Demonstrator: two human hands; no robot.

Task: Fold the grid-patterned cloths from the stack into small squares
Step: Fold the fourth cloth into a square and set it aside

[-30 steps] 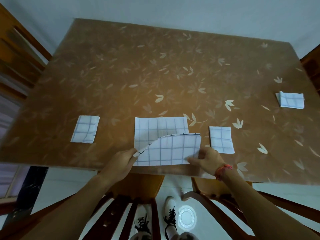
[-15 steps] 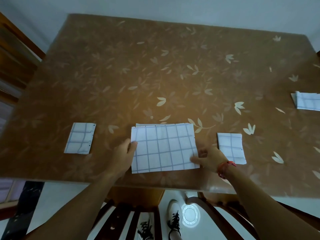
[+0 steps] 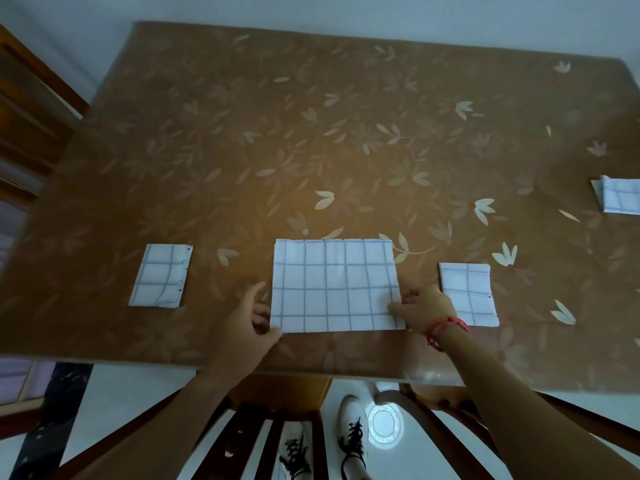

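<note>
A white grid-patterned cloth (image 3: 334, 285), folded in half into a rectangle, lies flat near the table's front edge. My left hand (image 3: 247, 322) grips its lower-left corner, thumb at the corner and fingers curled against the left edge. My right hand (image 3: 424, 308), with a red band on the wrist, pinches the right edge, thumb on top of the cloth. A small folded cloth (image 3: 161, 277) lies to the left and another small folded cloth (image 3: 467, 292) to the right. The stack of grid cloths (image 3: 620, 195) sits at the far right, cut off by the frame.
The brown table (image 3: 311, 133) has a leaf-patterned cover. A wooden chair (image 3: 31, 109) stands at the left side and a chair back (image 3: 259, 438) sits below the front edge, with my shoes on the white floor.
The near half of the cloth was carried over onto the far half and laid flat. My hands then shifted to the folded cloth's left and right edges. The camera view moved closer.
</note>
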